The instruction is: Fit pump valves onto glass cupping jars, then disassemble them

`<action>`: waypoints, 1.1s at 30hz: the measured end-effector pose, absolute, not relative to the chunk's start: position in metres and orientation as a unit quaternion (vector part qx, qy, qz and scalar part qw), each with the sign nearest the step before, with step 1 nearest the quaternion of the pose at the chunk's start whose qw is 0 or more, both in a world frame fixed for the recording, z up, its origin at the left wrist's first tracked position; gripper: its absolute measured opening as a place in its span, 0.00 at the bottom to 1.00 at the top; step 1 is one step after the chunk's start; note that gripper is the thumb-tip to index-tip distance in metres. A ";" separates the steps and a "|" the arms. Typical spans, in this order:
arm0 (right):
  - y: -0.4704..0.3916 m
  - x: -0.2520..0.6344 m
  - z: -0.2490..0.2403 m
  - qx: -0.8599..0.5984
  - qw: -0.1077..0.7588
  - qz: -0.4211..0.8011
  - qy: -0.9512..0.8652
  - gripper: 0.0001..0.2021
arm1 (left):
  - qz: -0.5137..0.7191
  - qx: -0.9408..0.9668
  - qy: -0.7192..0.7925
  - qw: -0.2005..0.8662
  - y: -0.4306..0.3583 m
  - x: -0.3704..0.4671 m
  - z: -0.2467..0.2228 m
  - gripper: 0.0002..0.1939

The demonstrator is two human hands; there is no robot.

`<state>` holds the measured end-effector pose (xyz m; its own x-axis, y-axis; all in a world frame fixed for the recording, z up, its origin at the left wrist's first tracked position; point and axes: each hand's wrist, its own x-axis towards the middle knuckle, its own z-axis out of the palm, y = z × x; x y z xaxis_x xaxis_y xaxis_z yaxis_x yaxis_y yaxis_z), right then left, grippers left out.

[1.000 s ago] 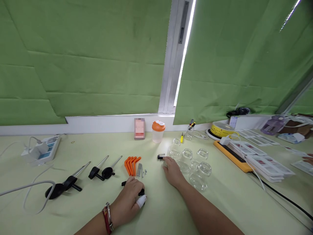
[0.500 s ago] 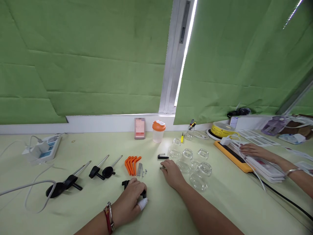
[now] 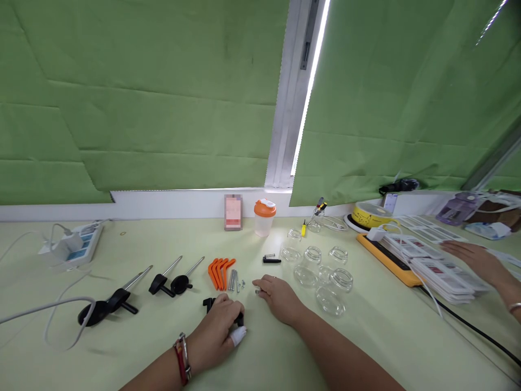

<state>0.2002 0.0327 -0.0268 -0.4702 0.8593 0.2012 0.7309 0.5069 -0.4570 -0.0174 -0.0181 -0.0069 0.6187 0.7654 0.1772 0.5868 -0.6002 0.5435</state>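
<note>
My left hand (image 3: 222,326), with a white cover on one fingertip, is closed round a black plastic part (image 3: 209,304) low in the middle of the table. To its right, my right hand (image 3: 279,298) pinches a small metal spring (image 3: 258,291) just above the tabletop. Between and beyond the hands lie screws (image 3: 233,281), tiny fittings (image 3: 243,283) and several orange curved pieces (image 3: 220,273). A black rod-like part (image 3: 271,260) with another spring (image 3: 269,255) rests beyond my right hand.
Black-handled parts with metal rods (image 3: 182,284) lie at left. Several glass jars (image 3: 330,300) stand close right of my right hand. A lidded cup (image 3: 264,218) is at the back. Another person's hand (image 3: 474,260) is by stacked cards (image 3: 439,279).
My right hand has moved left with the spring, toward my left hand, which has stayed in place. The other person's hand has moved right, off the stacked cards.
</note>
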 end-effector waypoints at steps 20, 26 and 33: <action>0.028 0.207 -0.021 -0.428 0.301 0.300 -0.798 0.11 | 0.186 0.869 0.404 0.214 -0.021 -0.014 -0.002 0.07; 0.027 0.209 -0.020 -0.422 0.309 0.330 -0.786 0.11 | 0.188 0.866 0.403 0.228 -0.022 -0.012 -0.001 0.07; 0.030 0.211 -0.025 -0.427 0.329 0.381 -0.751 0.10 | 0.200 0.859 0.407 0.238 -0.023 -0.012 -0.002 0.10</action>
<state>0.2106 0.0298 -0.0253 -0.4189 0.8923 0.1681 0.3912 0.3444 -0.8535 -0.0121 -0.0232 -0.0023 0.5883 0.7946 0.1503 0.6045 -0.5555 0.5710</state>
